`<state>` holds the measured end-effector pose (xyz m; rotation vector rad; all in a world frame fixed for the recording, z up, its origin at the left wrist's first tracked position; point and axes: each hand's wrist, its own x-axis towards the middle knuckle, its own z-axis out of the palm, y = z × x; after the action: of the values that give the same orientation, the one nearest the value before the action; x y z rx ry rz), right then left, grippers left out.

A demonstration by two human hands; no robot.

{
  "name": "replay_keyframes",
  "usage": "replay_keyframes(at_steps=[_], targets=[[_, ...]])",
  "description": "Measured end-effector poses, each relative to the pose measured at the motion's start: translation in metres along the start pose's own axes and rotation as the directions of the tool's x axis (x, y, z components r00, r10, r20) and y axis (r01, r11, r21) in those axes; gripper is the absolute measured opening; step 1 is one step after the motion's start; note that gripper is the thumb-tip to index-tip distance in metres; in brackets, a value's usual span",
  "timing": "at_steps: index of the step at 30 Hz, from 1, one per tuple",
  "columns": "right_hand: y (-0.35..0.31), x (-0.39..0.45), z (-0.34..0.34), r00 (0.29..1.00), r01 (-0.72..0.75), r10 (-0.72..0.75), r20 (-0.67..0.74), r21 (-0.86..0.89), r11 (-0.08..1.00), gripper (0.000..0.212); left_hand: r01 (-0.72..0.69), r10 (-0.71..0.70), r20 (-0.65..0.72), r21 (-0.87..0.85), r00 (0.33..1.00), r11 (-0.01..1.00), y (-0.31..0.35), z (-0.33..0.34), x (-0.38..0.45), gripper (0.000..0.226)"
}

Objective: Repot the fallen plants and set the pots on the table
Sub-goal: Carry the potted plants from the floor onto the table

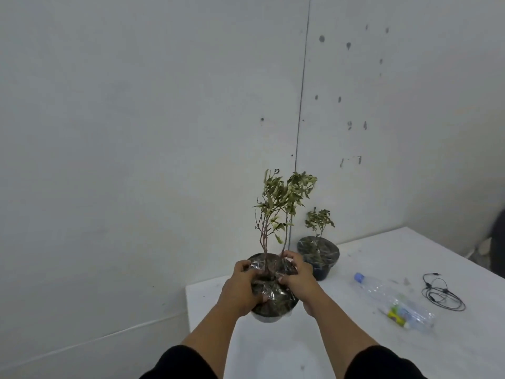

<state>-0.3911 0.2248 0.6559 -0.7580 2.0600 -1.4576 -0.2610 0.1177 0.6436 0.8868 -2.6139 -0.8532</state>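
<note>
A dark pot (276, 305) covered in clear plastic wrap stands at the near left corner of the white table (314, 346). A tall thin plant (281, 201) with drooping green leaves rises upright from it. My left hand (241, 289) grips the pot's left rim and wrap. My right hand (296, 277) presses on the right side of the wrap, fingers by the stems. Behind and to the right, a second wrapped dark pot (318, 257) with a smaller plant (319, 221) stands on the table by the wall.
A clear plastic bottle (393, 302) with a blue cap lies on its side to the right. A black coiled cable (441, 292) lies beyond it. The table's left edge drops off just left of the held pot. Grey walls close off the back.
</note>
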Motion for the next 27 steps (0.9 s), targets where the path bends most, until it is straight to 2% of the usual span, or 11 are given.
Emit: replay_keyframes(at_steps=[5, 12, 16, 20, 24, 27], targets=[[0.04, 0.049, -0.034, 0.998, -0.047, 0.047, 0.03, 0.008, 0.999, 0.052, 0.081, -0.081, -0.009, 0.0, 0.997, 0.997, 0.008, 0.064, 0.05, 0.06], [0.081, 0.094, -0.037, 0.998, -0.02, 0.024, 0.051, -0.079, 0.997, 0.038, 0.183, -0.182, -0.008, 0.053, 0.983, 0.982, -0.012, 0.115, 0.094, 0.059], [0.089, 0.124, -0.032, 0.997, 0.013, -0.003, 0.072, -0.13, 0.991, 0.033, 0.241, -0.241, -0.051, -0.004, 0.969, 0.971, -0.023, 0.135, 0.116, 0.058], [0.098, 0.157, -0.031, 0.997, 0.021, -0.009, 0.081, -0.156, 0.988, 0.03, 0.336, -0.351, -0.08, -0.158, 0.933, 0.929, -0.029, 0.14, 0.149, 0.052], [0.105, 0.178, -0.023, 0.996, 0.055, -0.041, 0.084, -0.17, 0.984, 0.036, 0.305, -0.312, -0.091, -0.081, 0.946, 0.949, -0.032, 0.141, 0.17, 0.048], [0.108, 0.192, -0.02, 0.995, 0.07, -0.059, 0.076, -0.149, 0.986, 0.031, 0.307, -0.312, -0.118, -0.059, 0.943, 0.95, -0.033, 0.145, 0.181, 0.048]])
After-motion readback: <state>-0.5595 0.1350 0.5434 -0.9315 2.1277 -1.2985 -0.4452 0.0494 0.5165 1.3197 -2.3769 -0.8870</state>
